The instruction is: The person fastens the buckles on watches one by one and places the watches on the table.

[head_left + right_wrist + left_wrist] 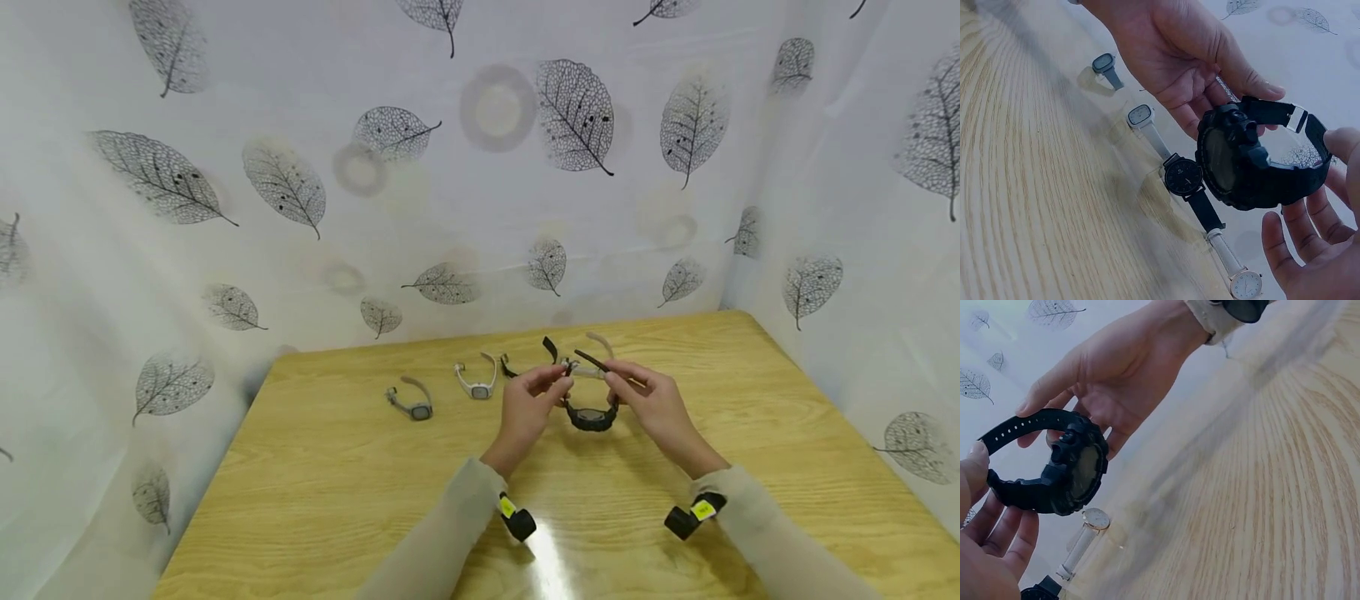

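A black sports watch (591,418) with a chunky case is held above the table between both hands, case toward the wearer. My left hand (529,407) pinches the buckle side of its strap, and the metal buckle (1297,118) shows in the right wrist view. My right hand (654,410) holds the other half, the strap with a row of holes (1013,432), between thumb and fingers. The two strap ends come close together over the case. In the left wrist view the right hand (1125,378) is at the top and the left hand (991,556) at lower left.
Behind the hands a row of watches lies on the wooden table (337,500): a grey one (420,411), a white one (480,390), a black one (1183,176) and a white-strapped round one (1245,284). A leaf-patterned curtain (480,208) stands along the far edge.
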Action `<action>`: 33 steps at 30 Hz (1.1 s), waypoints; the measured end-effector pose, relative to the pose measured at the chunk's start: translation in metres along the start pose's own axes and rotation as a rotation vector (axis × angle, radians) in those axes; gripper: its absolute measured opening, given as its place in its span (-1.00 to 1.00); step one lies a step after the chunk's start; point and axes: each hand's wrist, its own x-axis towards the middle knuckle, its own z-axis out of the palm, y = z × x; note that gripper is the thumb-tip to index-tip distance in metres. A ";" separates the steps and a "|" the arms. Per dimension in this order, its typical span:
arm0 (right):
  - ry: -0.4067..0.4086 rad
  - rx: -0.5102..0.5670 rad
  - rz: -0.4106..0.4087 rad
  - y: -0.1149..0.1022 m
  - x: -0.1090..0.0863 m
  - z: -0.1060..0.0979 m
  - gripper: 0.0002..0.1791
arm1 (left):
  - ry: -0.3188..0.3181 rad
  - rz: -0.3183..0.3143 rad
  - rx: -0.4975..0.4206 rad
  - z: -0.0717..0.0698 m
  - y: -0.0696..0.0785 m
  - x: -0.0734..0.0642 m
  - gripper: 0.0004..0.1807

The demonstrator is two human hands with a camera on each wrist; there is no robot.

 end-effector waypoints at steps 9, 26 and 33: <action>-0.025 -0.003 -0.039 0.001 -0.002 -0.001 -0.61 | -0.043 0.009 -0.018 -0.004 0.006 0.000 -0.73; -0.062 -0.062 -0.040 0.006 -0.005 0.001 -0.64 | -0.034 0.035 -0.016 -0.005 0.003 0.000 -0.76; -0.063 -0.088 -0.053 0.009 -0.007 0.002 -0.66 | -0.055 0.056 -0.005 -0.006 0.001 0.000 -0.73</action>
